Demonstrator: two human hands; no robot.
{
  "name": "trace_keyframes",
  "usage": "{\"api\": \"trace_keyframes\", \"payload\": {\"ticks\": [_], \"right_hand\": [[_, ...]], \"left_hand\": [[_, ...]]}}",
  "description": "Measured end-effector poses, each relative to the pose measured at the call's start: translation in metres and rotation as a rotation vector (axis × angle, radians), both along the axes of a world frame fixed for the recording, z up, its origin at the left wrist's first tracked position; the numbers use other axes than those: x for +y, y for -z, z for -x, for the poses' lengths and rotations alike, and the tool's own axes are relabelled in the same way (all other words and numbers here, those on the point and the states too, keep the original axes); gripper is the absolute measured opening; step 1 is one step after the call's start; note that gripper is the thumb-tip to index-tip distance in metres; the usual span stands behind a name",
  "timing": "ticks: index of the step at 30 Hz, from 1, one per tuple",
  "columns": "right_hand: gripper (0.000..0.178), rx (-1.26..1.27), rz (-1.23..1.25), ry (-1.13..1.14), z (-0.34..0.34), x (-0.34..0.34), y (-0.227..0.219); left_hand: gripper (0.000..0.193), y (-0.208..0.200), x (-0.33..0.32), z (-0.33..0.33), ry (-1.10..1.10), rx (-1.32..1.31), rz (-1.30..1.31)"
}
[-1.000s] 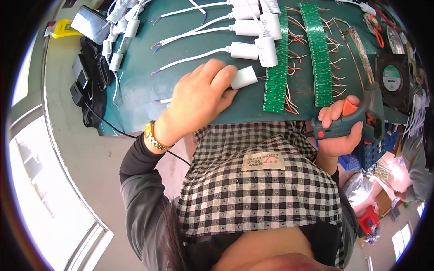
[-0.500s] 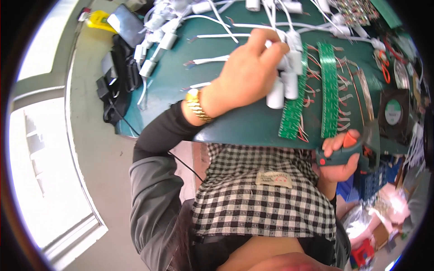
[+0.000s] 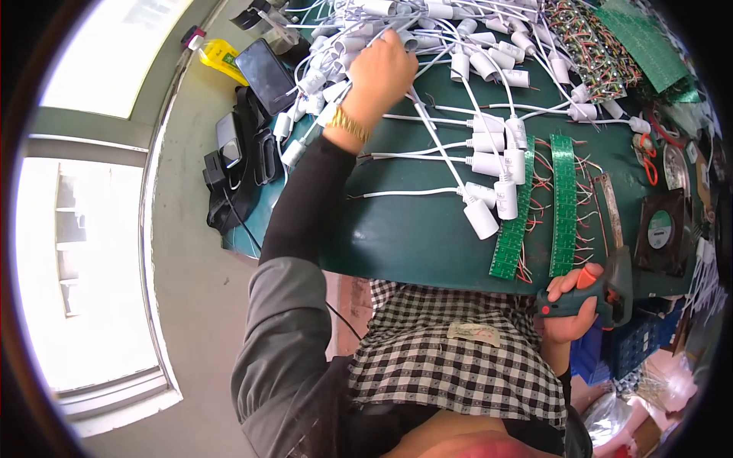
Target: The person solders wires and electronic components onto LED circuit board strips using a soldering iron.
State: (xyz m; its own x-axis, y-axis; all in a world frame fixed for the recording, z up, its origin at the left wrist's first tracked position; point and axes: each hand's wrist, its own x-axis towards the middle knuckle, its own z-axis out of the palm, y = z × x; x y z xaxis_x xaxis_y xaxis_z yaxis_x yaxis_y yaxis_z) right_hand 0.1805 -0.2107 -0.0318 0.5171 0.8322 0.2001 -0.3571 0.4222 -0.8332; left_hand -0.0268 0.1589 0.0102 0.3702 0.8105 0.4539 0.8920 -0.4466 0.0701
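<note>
My left hand (image 3: 382, 76) is in the near part of a heap of white cylindrical sockets with white cables (image 3: 359, 44). Its fingers are curled among the cables, and what they grip is hidden. A white cable runs from beside that hand down to a tilted white socket (image 3: 480, 219). My right hand (image 3: 571, 317) is closed around a dark green hand tool (image 3: 569, 304) with an orange trigger and a red button, at the table's front edge. Several sockets lie in a column beside a green circuit board strip (image 3: 513, 237). A second green board strip (image 3: 563, 206) lies to its right.
A phone (image 3: 266, 72), a yellow bottle (image 3: 221, 59) and a black strap with small devices (image 3: 243, 153) lie at the left. Wired boards (image 3: 592, 46) fill the far right. A dark square fan-like part (image 3: 663, 233) and orange-handled scissors (image 3: 650, 164) sit at the right.
My left hand has moved away and left from the socket column into the heap, letting go of the sockets there. My right hand still holds the tool. The view has shifted.
</note>
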Motion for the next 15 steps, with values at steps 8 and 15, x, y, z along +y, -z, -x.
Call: {"api": "trace_keyframes", "payload": {"ticks": [8,15], "right_hand": [[0.050,-0.018,-0.073,0.010,-0.002,0.004,0.009],[0.051,-0.019,-0.060,-0.020,-0.003,0.003,0.008]], "left_hand": [[0.061,-0.017,0.053,0.014,0.222,-0.060,0.249],[0.032,-0.075,0.002,0.040,0.538,-1.120,0.926]]}}
